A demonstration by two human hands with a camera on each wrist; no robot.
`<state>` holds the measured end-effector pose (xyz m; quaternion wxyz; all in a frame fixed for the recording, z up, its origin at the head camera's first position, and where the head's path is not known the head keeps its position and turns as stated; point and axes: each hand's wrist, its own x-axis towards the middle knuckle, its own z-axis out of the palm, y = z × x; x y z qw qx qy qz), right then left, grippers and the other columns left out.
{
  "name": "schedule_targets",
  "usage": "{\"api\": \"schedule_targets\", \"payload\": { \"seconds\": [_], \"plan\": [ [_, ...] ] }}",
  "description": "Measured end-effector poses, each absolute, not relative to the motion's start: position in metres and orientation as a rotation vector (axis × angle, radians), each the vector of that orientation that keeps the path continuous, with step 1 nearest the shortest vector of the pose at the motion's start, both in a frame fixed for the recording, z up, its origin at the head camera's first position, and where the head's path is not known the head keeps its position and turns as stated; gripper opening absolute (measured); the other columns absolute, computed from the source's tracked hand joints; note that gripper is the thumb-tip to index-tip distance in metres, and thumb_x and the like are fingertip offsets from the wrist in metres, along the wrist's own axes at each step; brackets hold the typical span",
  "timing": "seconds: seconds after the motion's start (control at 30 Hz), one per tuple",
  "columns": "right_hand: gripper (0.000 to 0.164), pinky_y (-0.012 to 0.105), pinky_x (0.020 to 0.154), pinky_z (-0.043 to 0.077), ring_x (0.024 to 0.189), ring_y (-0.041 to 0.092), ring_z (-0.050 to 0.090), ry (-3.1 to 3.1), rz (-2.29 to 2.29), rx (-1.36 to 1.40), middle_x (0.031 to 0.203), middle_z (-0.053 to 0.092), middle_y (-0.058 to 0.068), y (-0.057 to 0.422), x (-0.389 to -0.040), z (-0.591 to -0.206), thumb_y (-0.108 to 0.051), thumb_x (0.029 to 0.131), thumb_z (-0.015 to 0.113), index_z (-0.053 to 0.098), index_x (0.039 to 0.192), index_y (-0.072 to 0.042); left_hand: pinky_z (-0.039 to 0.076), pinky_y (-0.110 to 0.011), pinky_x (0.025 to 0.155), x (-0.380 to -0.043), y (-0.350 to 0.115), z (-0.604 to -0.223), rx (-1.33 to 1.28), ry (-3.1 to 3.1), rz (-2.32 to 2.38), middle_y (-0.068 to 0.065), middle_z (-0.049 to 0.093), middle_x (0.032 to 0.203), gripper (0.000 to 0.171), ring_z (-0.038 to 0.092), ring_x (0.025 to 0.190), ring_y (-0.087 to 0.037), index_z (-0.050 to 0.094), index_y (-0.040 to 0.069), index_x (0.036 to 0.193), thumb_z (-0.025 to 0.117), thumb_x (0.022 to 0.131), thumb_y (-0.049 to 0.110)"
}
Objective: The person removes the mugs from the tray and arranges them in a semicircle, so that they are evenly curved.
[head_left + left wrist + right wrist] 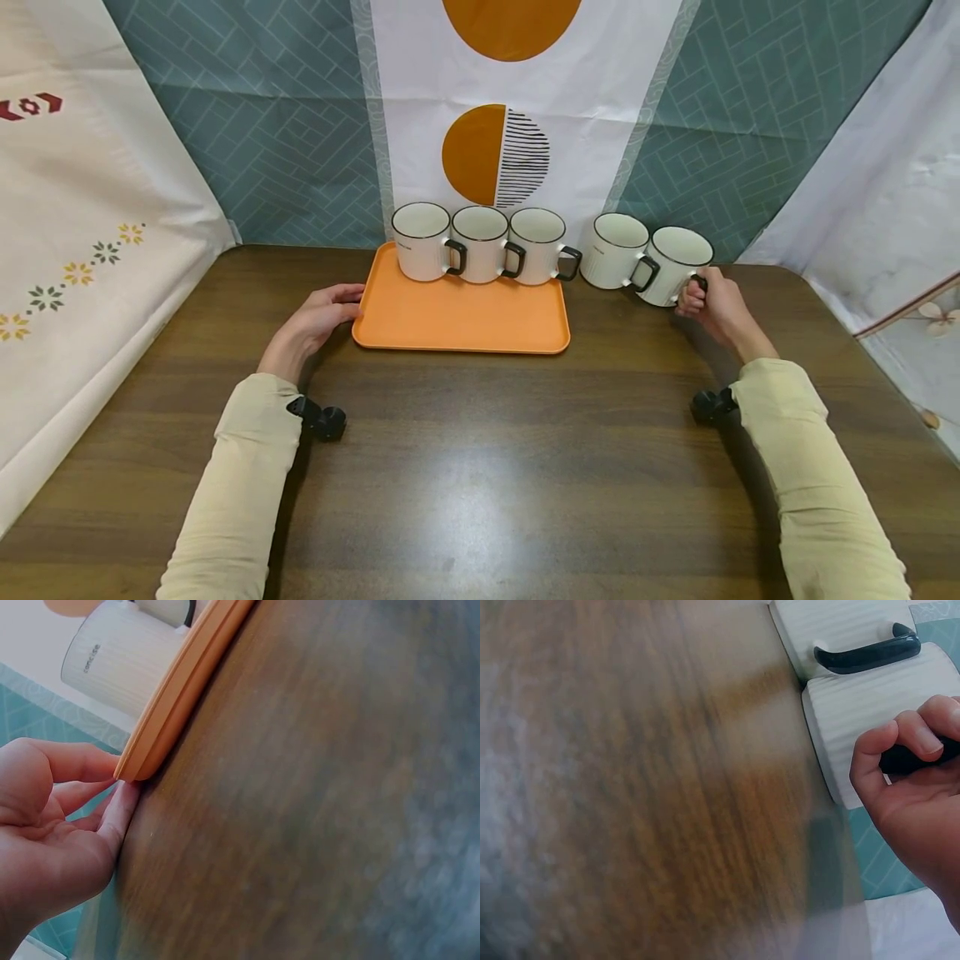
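Observation:
At the left side of an orange tray (461,317), my left hand (318,317) pinches the rim. The left wrist view shows one fingertip against the tray's rim (180,697) and another finger low by the table. Three white mugs with black handles stand in a row along the tray's back: a left mug (422,242), a middle mug (480,246) and a right mug (536,247). My right hand (716,304) grips the black handle of the rightmost white mug (667,262), its fingers curled round it. Another white mug (613,250) stands beside it, off the tray.
The brown wooden table (465,467) stretches toward me. A patterned green and white cloth (270,125) hangs right behind the mugs, and pale cloths hang at both sides. Each wrist carries a small black camera.

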<state>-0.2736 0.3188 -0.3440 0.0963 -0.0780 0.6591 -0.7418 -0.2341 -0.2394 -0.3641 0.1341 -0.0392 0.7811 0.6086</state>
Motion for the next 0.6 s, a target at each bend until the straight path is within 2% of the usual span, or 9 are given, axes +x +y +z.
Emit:
{"api": "schedule_targets", "payload": {
  "seconds": [0.33,0.5,0.6],
  "plan": [
    [0.042,0.028,0.057,0.037,0.056,0.02,0.024,1.943,-2.203,-0.256,0.056,0.033,-0.001,0.3204,-0.2712,-0.3431,-0.012,0.1,0.016,0.032,0.061,-0.01,0.03,-0.041,0.111,-0.2338,-0.2398,-0.3643,-0.104,2.262,1.775,-0.025,0.032,0.146,0.056,0.037,0.128,-0.034,0.025,-0.005,0.149,0.046,0.097,-0.002],
    [0.046,0.023,0.056,0.045,0.056,0.012,0.046,2.07,-2.216,-0.111,0.059,0.048,-0.001,0.3177,-0.2672,-0.3411,-0.016,0.102,0.026,0.047,0.062,-0.009,0.029,-0.042,0.111,-0.2335,-0.24,-0.3638,-0.097,2.256,1.779,-0.025,0.031,0.146,0.057,0.036,0.129,-0.035,0.024,-0.005,0.15,0.046,0.097,-0.002],
    [0.042,0.021,0.054,0.048,0.061,0.009,0.054,2.172,-2.232,-0.006,0.064,0.056,-0.001,0.3176,-0.2644,-0.3398,-0.016,0.101,0.035,0.057,0.066,-0.009,0.029,-0.041,0.111,-0.2336,-0.24,-0.3648,-0.102,2.251,1.776,-0.025,0.03,0.147,0.057,0.036,0.129,-0.034,0.024,-0.005,0.15,0.045,0.097,-0.001]
  ]
}}
